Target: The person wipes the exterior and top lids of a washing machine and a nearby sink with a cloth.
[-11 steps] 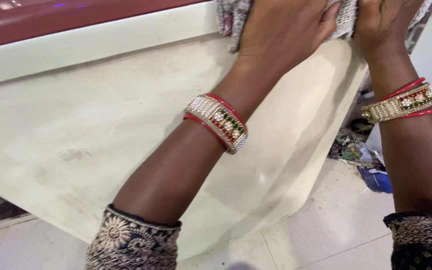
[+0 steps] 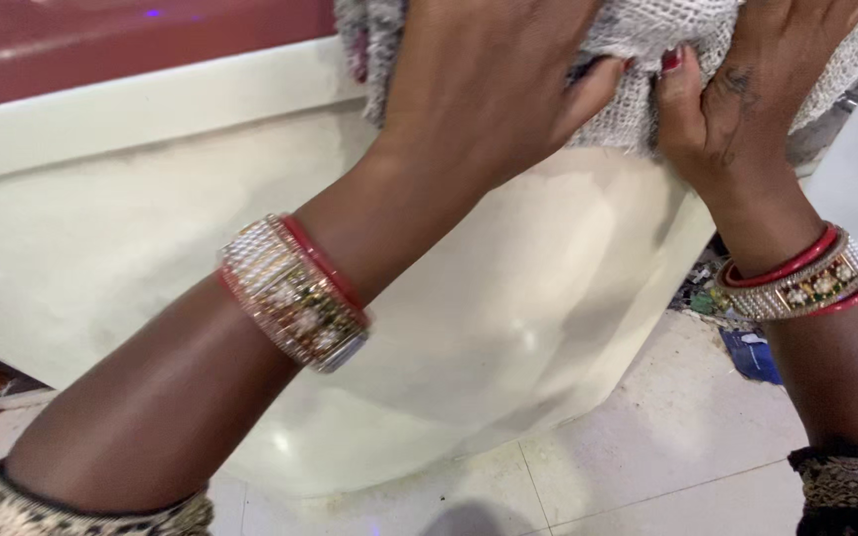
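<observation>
- A dark red band (image 2: 101, 40) crosses the upper left of the frame, with a cream ledge just below it.
- The cream curved panel (image 2: 508, 328) fills the middle and slopes down to the pale tiled floor (image 2: 667, 467) at the bottom right.
- The left hand (image 2: 489, 79), top centre, lies spread and flat on the grey woven cloth (image 2: 657, 30), pressing it against the panel's upper edge; it is not clenched.
- A jewelled bangle with red rings (image 2: 295, 293) sits on the left forearm, centre left.
- The cloth spans the top of the frame between both hands.
- The right hand (image 2: 747, 99), upper right, bunches the cloth under curled fingers, thumb beside the left thumb.
- A similar bangle (image 2: 796, 283) circles the right wrist.
- Litter (image 2: 737, 337) lies on the floor at the right edge.
</observation>
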